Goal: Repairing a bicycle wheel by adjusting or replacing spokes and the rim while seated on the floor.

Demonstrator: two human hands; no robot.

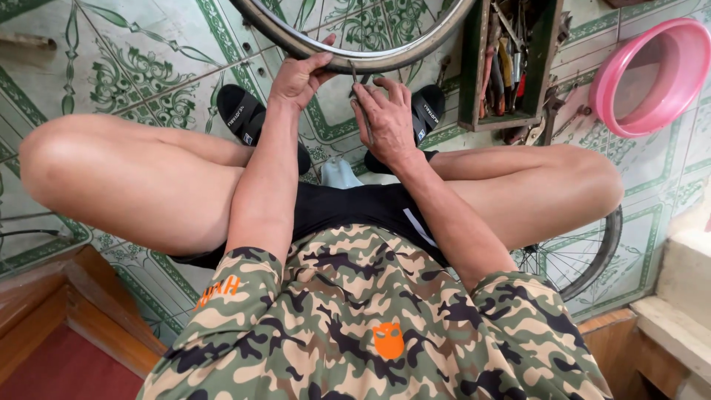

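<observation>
The left hand (300,78) grips the bicycle wheel (355,61) at its rim, fingers curled over the tyre; the right hand (385,118) pinches a thin metal tool (354,74) against the rim just beside it. The tyre looks seated here (the rest is out of view), so the work seems midway. Beyond the fingers: green-patterned floor tiles (148,67), a wooden toolbox (507,63), a pink basin (652,74)
</observation>
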